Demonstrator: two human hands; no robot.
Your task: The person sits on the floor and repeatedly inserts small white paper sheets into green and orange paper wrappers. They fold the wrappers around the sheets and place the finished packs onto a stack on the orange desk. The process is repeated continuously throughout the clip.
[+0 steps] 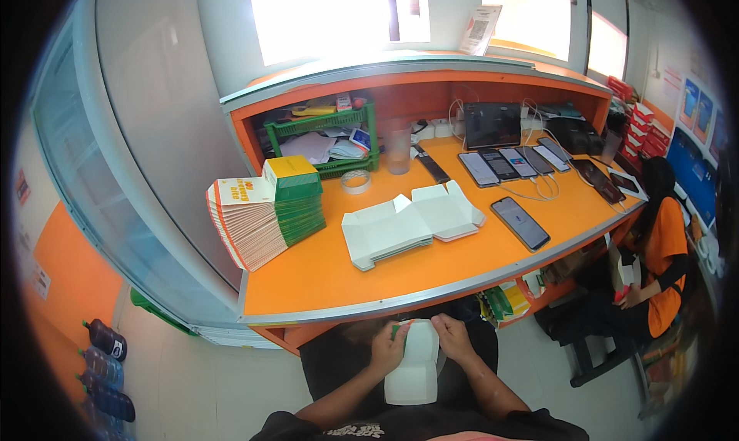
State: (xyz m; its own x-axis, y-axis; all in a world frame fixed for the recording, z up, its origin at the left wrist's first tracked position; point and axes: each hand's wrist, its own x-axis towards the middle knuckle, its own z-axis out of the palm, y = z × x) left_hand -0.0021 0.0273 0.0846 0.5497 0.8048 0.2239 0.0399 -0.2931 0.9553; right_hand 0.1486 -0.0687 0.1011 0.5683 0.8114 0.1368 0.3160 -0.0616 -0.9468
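A white cardboard box blank [411, 375], partly folded with a bit of green and orange at its top edge, is held over my lap. My left hand [387, 350] grips its upper left edge, and my right hand [453, 339] pinches its upper right corner. On the orange desk in front lies a stack of flat white box blanks [392, 229], their plain insides up. Farther left stands a big pile of folded cartons [262, 214] in white, green and yellow.
The orange desk [308, 287] has a metal front edge close ahead of my hands. On it are a phone [521, 223], several charging phones [517, 164], a tablet [493, 125], a tape roll [356, 182] and a tumbler [397, 147]. A green crate [323, 121] sits behind. At right, a seated person [654, 264] holds a carton.
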